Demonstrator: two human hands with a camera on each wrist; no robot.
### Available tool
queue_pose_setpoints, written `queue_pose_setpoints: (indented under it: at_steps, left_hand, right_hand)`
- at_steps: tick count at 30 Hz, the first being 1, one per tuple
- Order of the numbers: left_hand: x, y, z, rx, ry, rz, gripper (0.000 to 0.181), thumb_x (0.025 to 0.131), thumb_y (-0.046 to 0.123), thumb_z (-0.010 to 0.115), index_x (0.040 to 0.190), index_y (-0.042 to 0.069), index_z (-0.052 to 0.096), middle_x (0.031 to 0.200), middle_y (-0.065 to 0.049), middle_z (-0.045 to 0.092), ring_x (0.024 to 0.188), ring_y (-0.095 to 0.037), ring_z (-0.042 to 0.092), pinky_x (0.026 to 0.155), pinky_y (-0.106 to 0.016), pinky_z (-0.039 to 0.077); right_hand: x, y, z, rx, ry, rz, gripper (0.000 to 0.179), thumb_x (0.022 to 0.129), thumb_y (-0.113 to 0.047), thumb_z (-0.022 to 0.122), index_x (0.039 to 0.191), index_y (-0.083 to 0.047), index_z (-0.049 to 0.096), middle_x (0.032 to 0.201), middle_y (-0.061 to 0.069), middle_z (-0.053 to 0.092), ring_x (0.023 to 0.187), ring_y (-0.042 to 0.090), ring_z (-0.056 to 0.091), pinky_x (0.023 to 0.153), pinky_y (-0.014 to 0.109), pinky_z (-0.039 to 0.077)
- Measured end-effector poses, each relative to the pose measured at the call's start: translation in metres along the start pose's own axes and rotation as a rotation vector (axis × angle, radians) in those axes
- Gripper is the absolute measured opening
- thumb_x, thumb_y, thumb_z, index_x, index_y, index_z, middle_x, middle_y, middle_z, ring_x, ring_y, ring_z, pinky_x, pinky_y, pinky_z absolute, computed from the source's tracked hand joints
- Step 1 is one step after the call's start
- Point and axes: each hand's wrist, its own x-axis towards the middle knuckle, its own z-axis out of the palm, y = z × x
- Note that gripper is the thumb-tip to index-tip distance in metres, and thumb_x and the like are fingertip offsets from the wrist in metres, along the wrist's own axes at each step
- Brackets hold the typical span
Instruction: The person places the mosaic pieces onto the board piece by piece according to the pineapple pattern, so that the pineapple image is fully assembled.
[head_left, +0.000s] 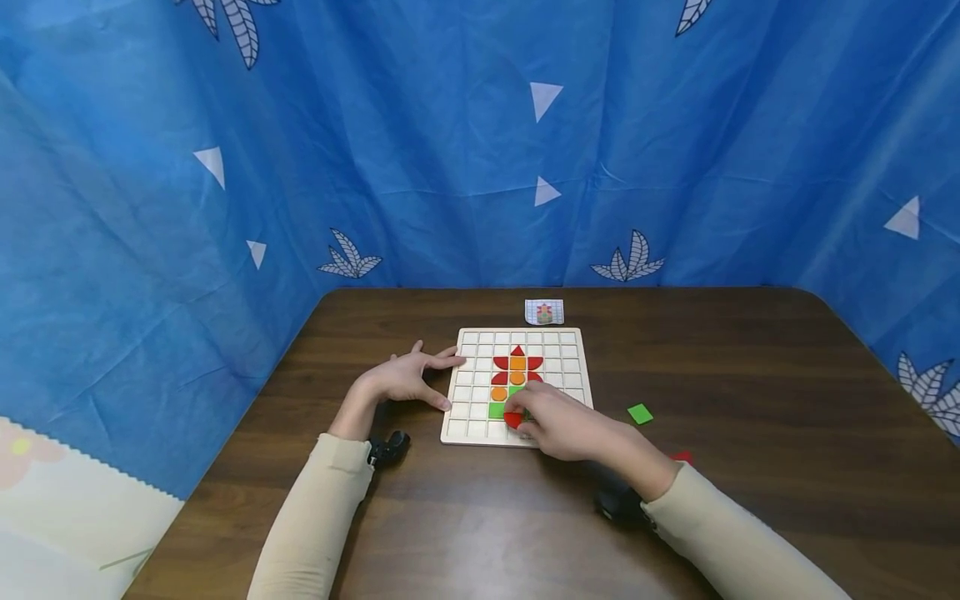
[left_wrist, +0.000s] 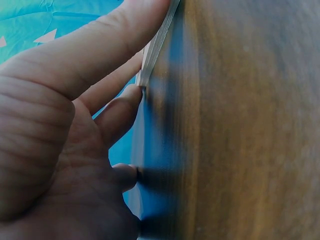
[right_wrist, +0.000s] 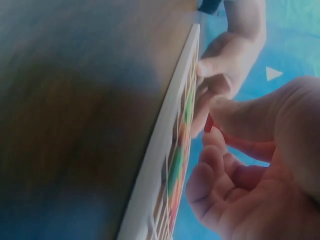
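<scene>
A pale square grid board (head_left: 468, 429) lies on the table, holding a figure of red, orange and green tiles. My left hand (head_left: 405, 377) rests at the board's left edge with its fingers spread, the thumb at the lower part of that edge. Over the board's lower middle, my right hand (head_left: 562, 421) pinches a red tile with a rounded edge (head_left: 513, 420) between thumb and fingertips. In the right wrist view this red tile (right_wrist: 209, 123) shows edge-on, close over the board. A green square (head_left: 497, 410) sits in the grid beside it. My right fingers hide some neighbouring cells.
Behind the board lies a small printed card (head_left: 544, 312) showing a coloured grid figure. To the right are a loose green tile (head_left: 641, 414) and a red piece (head_left: 682, 457) partly hidden by my right forearm. A blue curtain (head_left: 465, 167) hangs behind the table (head_left: 750, 375).
</scene>
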Motion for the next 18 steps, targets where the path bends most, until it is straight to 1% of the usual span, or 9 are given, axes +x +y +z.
queue_pose_setpoints:
  at_steps: [3,6,12,18]
  left_hand:
    - [-0.001,0.0,-0.001,-0.002,0.0,-0.004,0.085,0.078,0.045,0.087,0.153,0.041,0.048,0.171,0.01,0.026,0.159,-0.045,-0.01,0.115,-0.081,-0.007]
    - [-0.001,0.0,-0.001,-0.004,-0.002,0.0,0.085,0.078,0.045,0.087,0.153,0.04,0.048,0.171,0.009,0.026,0.159,-0.045,-0.01,0.115,-0.081,-0.007]
    - [0.0,0.001,-0.002,-0.001,0.004,0.011,0.084,0.079,0.042,0.087,0.153,0.039,0.048,0.171,0.009,0.026,0.159,-0.045,-0.011,0.116,-0.08,-0.007]
    - [-0.001,0.0,-0.002,-0.005,-0.005,0.011,0.085,0.079,0.044,0.087,0.154,0.038,0.047,0.171,0.009,0.025,0.159,-0.045,-0.011,0.115,-0.081,-0.007]
  right_hand:
    - [0.005,-0.005,0.005,-0.027,0.009,-0.035,0.026,0.093,-0.01,0.076,0.118,-0.005,0.071,0.106,0.003,0.067,0.097,0.018,0.057,0.091,0.039,0.054]
    - [0.01,-0.008,0.01,-0.052,0.018,-0.04,0.025,0.092,-0.01,0.076,0.116,-0.006,0.071,0.102,0.003,0.067,0.093,0.016,0.055,0.086,0.037,0.053]
    - [0.016,-0.013,0.016,-0.083,0.018,-0.03,0.025,0.09,-0.014,0.079,0.114,-0.007,0.073,0.1,0.002,0.067,0.09,0.016,0.054,0.084,0.035,0.053]
    - [0.018,-0.014,0.018,-0.099,0.037,-0.067,0.017,0.09,-0.013,0.078,0.106,-0.008,0.075,0.092,0.0,0.064,0.086,0.015,0.054,0.079,0.034,0.052]
